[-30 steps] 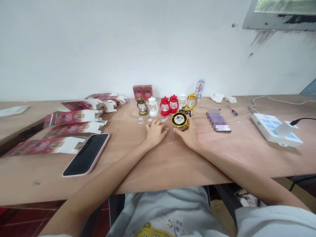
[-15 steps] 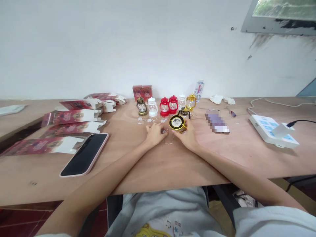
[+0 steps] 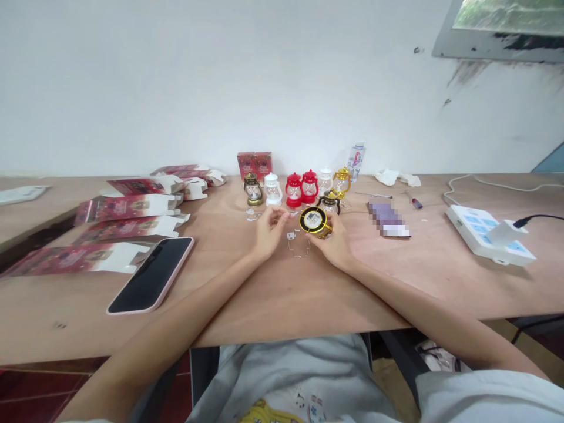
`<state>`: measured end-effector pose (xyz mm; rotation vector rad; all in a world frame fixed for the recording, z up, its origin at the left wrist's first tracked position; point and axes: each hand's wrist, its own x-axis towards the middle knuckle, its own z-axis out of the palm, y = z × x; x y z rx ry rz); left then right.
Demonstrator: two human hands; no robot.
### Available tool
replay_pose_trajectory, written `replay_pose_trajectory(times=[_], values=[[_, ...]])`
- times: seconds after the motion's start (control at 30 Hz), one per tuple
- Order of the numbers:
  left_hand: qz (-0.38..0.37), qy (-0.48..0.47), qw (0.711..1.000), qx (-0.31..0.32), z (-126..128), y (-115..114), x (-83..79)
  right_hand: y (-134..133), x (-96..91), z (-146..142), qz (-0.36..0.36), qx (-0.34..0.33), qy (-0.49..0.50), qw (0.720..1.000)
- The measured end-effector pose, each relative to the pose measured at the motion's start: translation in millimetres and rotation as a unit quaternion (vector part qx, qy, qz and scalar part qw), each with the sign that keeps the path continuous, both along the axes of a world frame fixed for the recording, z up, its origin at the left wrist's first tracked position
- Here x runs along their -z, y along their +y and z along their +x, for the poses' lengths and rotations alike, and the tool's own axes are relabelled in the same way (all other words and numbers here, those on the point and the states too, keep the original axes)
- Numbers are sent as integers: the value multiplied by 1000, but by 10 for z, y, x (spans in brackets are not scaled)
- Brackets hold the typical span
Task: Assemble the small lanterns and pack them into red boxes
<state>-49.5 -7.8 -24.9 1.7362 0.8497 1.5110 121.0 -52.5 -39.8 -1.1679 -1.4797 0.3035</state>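
Note:
My right hand [image 3: 335, 241] grips a small gold and black toy lantern [image 3: 314, 220], tipped so its round base faces me. My left hand [image 3: 268, 226] is raised off the table with its fingers pinched on a tiny clear piece that I cannot name. Between the hands a thin wire handle [image 3: 300, 247] and a small white part [image 3: 291, 235] lie on the wooden table [image 3: 282, 294]. Behind them stands a row of mini lanterns: bronze [image 3: 253, 190], white [image 3: 273, 190], two red [image 3: 301, 188], another white [image 3: 325, 180] and gold [image 3: 342, 180].
Flat red and white cartons [image 3: 127, 218] lie at the left with a black phone [image 3: 153, 274] in a pink case. A water bottle [image 3: 356, 160], a small screwdriver [image 3: 414, 201], crumpled tissue [image 3: 396, 177] and a white power strip [image 3: 489, 232] with a plug are at the right.
My left hand lifted off the table and pinched up a tiny piece. My right hand brought the gold and black lantern slightly left and up.

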Motion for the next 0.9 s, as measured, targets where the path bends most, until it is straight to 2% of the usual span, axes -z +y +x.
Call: replay_pose_trajectory(times=[0.17, 0.33, 0.53, 0.77, 0.9], values=[[37, -40, 998, -32, -1, -88, -167, 4, 8, 0, 3, -2, -9, 1000], [64, -40, 996, -55, 25, -167, -205, 5, 23, 8, 13, -9, -34, 999], [142, 55, 986, -61, 6, -233, -209, -6, 30, 10, 3, -31, -68, 997], [273, 174, 946, -26, -18, -288, -247, -31, 10, 4, 14, -46, -88, 995], [315, 179, 932, -34, -18, -294, -244, -44, 4, 4, 14, -49, -100, 994]])
